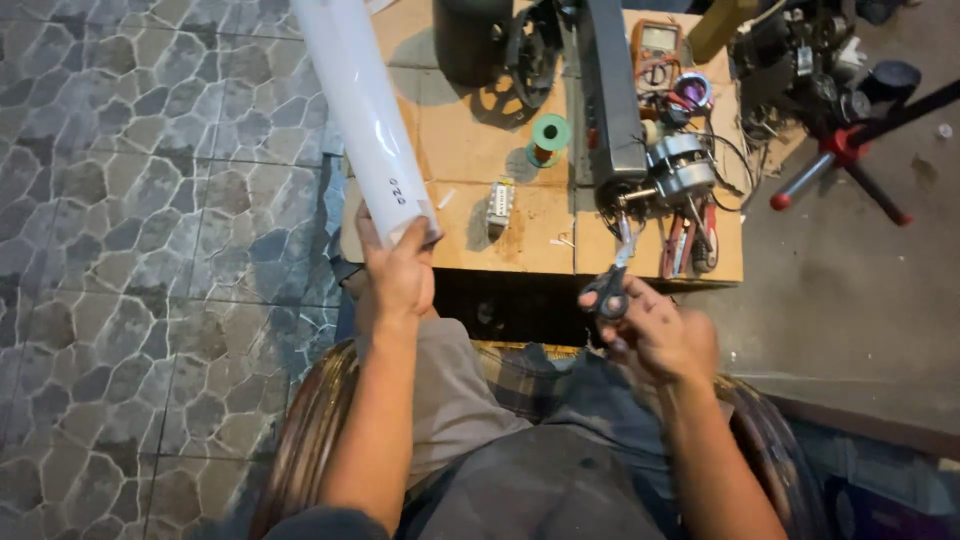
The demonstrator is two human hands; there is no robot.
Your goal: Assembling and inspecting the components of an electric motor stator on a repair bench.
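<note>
My left hand [398, 272] grips the near end of a long white rolled sheet [362, 105] that slants up and away to the top left. My right hand [655, 328] holds dark-handled scissors [610, 285], their blades pointing up toward the near edge of the low wooden workbench [520, 235]. Just beyond the scissor tips sits a small electric motor [672, 170] with loose wires. My knees and lap fill the bottom of the view.
On the bench lie a green wire spool [547, 136], a small grey block [498, 205], an orange multimeter [654, 50], a tape roll [692, 92], red-handled pliers [688, 240], a long metal bar [612, 90] and a black fan wheel [530, 55]. Stone-pattern tiles lie left; a red-jointed stand [845, 150] right.
</note>
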